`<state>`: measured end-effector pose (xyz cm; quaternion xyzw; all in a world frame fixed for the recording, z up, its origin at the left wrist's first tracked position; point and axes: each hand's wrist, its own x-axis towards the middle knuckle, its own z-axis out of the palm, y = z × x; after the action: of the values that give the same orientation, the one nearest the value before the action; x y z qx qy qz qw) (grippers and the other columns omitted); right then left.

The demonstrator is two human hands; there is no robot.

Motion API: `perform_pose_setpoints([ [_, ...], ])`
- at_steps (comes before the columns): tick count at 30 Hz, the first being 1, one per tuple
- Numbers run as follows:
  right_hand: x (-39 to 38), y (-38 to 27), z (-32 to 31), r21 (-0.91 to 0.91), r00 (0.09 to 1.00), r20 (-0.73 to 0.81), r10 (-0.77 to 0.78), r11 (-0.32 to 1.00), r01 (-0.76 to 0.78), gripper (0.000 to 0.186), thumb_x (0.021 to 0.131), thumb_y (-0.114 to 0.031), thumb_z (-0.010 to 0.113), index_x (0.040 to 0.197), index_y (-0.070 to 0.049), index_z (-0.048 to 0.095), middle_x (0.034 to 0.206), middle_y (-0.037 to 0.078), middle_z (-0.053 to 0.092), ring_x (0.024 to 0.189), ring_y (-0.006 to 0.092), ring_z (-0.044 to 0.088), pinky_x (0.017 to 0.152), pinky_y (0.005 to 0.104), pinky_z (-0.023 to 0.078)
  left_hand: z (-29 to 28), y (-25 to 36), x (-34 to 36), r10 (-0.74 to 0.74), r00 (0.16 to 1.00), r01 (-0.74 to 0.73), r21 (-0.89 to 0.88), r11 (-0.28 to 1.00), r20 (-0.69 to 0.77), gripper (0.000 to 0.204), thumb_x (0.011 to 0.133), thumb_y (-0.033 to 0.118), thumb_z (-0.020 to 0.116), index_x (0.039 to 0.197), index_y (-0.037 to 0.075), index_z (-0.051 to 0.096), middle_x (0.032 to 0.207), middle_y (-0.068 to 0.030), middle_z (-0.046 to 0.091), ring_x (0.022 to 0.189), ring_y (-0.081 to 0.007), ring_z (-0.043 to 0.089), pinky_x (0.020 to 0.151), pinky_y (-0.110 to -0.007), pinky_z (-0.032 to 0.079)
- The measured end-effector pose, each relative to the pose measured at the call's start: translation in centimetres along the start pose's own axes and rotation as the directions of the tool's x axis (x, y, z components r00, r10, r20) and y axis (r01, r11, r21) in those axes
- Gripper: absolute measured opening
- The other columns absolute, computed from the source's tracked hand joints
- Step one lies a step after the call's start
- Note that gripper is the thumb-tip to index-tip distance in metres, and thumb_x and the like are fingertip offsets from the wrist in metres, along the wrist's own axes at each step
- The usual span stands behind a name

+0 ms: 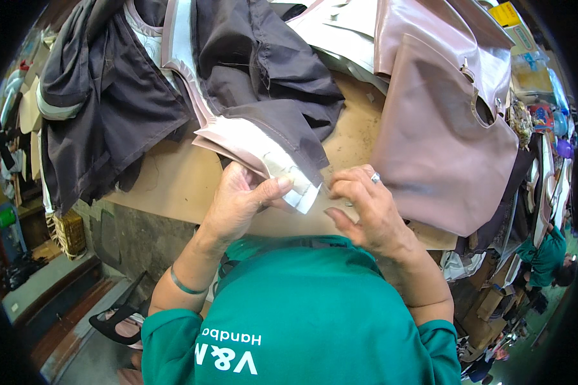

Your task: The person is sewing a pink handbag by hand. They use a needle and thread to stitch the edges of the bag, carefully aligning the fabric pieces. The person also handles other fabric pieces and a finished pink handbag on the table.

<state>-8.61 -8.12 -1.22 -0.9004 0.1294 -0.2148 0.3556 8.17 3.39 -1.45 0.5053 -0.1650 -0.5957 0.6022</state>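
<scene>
My left hand (250,199) pinches a layered piece of white and dusky-pink material (276,160) near its end, with the thumb on top. This piece runs along the edge of dark grey-brown fabric (263,77), which lies bunched over the far left and middle of the worktop. Just right of the white corner, my right hand (359,205) has bent fingers with the thumb apart, and I see nothing clearly held in it. A dusky-pink bag-shaped piece (437,147) with cut-out handle holes lies to the right of this hand.
The tan board worktop (148,200) has white pieces (340,38) at the back. Down left are a woven basket (70,234) and a dark strapped item (119,324). Crowded bags and materials line the right, where a co-worker in green (542,256) is bent over.
</scene>
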Motion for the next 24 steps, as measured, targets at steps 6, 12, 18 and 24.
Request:
perform_pose_setpoints([
  [6, 2.1, 0.2, 0.8, -0.270, 0.901, -0.206, -0.383, 0.907, 0.324, 0.033, 0.060, -0.002, 0.061, 0.093, -0.004, 0.053, 0.097, 0.012, 0.053, 0.087, 0.0270, 0.056, 0.072, 0.0328, 0.047, 0.9, 1.8, -0.6, -0.056, 0.998, 0.055, -0.134, 0.989, -0.003, 0.030, 0.086, 0.023, 0.050, 0.102, -0.002, 0.047, 0.078, -0.0135, 0.060, 0.060, -0.0147, 0.060, 0.052, -0.023, 0.051],
  [12, 2.2, 0.4, -0.3, 0.183, 0.982, -0.145, -0.117, 0.973, 0.143, 0.019, 0.062, 0.008, 0.054, 0.079, -0.002, 0.054, 0.084, 0.013, 0.056, 0.074, 0.0261, 0.056, 0.061, 0.0310, 0.047, -1.1, 1.8, -1.3, -0.201, 0.962, 0.242, -0.228, 0.943, 0.186, 0.021, 0.085, 0.022, 0.052, 0.089, 0.002, 0.054, 0.074, -0.0060, 0.058, 0.051, -0.0086, 0.051, 0.042, -0.018, 0.039],
  [18, -1.8, 0.6, -3.3, 0.086, 0.928, 0.344, 0.146, 0.979, -0.186, 0.010, 0.073, -0.009, 0.057, 0.081, -0.003, 0.057, 0.081, 0.012, 0.056, 0.080, 0.0281, 0.055, 0.072, 0.0372, 0.044, -1.3, 0.8, -2.3, -0.165, 0.981, 0.184, -0.232, 0.955, 0.100, 0.023, 0.085, 0.021, 0.053, 0.088, -0.001, 0.054, 0.070, -0.0114, 0.059, 0.045, -0.0096, 0.050, 0.040, -0.016, 0.038],
  [24, -1.0, 4.4, -12.8, -0.451, 0.928, -0.372, 0.024, 0.869, -0.204, 0.010, 0.074, -0.007, 0.058, 0.082, -0.002, 0.057, 0.083, 0.013, 0.058, 0.078, 0.0294, 0.056, 0.071, 0.0346, 0.044, -0.2, -0.4, -1.2, -0.202, 0.963, 0.235, -0.185, 0.954, 0.178, 0.031, 0.088, 0.027, 0.047, 0.091, -0.003, 0.054, 0.072, -0.0161, 0.059, 0.043, -0.0109, 0.048, 0.037, -0.018, 0.039],
])
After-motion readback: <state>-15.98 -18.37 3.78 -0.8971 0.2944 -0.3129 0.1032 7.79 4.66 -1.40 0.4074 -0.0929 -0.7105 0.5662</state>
